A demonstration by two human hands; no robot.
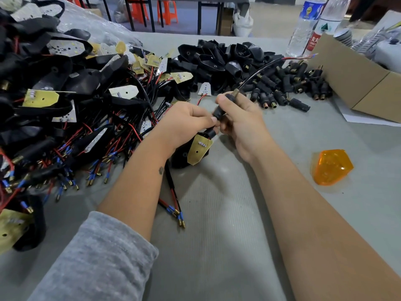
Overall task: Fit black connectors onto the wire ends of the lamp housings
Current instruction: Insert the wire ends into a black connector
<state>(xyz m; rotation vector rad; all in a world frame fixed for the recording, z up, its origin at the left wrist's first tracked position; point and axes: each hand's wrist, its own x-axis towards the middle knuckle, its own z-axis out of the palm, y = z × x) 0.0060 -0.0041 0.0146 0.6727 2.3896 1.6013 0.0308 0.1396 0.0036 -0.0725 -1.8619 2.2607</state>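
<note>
1. The left hand [186, 120] pinches the neck of a black lamp housing [184, 154] just above the table [217, 213]; its yellow circuit board [198, 149] faces up.
2. The right hand [238, 118] is closed around a black connector [219, 111], whose brass threaded end [235, 92] points up and away. A sleeved wire [260, 71] comes out of that end and arcs toward the far side.
3. To seat it well, the person likely should keep connector and housing neck in one line, draw the wire taut, and slide the connector down until the two meet.
4. A second cable with blue-sleeved terminals [178, 213] trails under the left wrist; it could snag.
5. Spare connectors [288, 88] lie heaped beyond the right hand, beside a cardboard box [358, 83].
6. Empty housings [219, 59] sit behind, and a tangled pile of wired housings [65, 118] crowds the left, near the left forearm.
7. An orange lens [331, 167] lies apart on the right, clear of the work.
</note>
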